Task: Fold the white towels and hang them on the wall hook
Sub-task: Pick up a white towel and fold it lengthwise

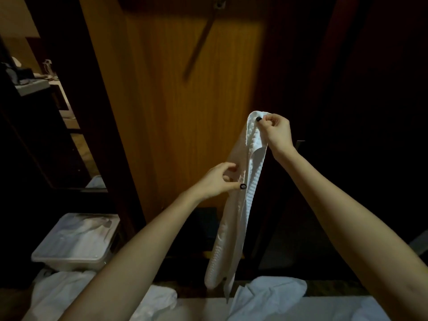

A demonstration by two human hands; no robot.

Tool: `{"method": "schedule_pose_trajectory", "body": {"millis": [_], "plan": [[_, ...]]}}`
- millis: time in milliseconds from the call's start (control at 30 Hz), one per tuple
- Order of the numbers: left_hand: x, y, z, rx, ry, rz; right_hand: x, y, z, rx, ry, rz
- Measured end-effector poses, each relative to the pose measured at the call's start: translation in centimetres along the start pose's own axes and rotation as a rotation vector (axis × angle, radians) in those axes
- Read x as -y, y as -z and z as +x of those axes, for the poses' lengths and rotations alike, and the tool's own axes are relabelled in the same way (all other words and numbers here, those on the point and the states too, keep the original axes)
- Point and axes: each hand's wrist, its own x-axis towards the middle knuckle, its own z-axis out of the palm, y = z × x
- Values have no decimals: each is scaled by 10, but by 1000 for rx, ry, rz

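Folding in hand: my right hand pinches the top of the white waffle-textured towel hanging before the wooden door, my left hand pinches its mid-edge; next, I judge, halving it for hanging.

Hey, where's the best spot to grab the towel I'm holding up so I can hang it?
Keep hold of the white towel at its bunched top fold, where the right hand already pinches it. Come from the right: the rest hangs long and narrow, and the left hand steadies the left edge midway.
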Motion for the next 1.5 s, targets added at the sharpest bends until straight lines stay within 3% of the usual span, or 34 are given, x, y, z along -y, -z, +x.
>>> {"method": "schedule_pose_trajectory", "body": {"millis": [167, 233, 400, 600, 700, 800, 1100, 1200, 1500], "plan": [[0, -17, 7, -149, -62, 194, 1, -5, -3, 1, 10, -1], [-1, -18, 4, -134, -55, 180, 1, -2, -3, -3, 7, 17], [-15, -34, 4, -148, -57, 403, 4, -1, -3, -4, -4, 34], [-15, -6, -7, -226, -124, -23, 0, 21, 0, -54, -59, 11], [-20, 16, -8, -367, -93, -111, -7, 35, -5, -122, -112, -26], [-35, 28, -5, -408, -140, -163, -16, 42, -14, -72, -163, 0], [-68, 48, 11, -208, -168, -219, -13, 43, -55, 395, -146, 144], [-75, 52, 7, -164, -187, -308, -16, 39, -57, 324, -142, 110], [-91, 53, -11, -54, -208, -75, 1, 18, -59, 203, 7, 68]]}}
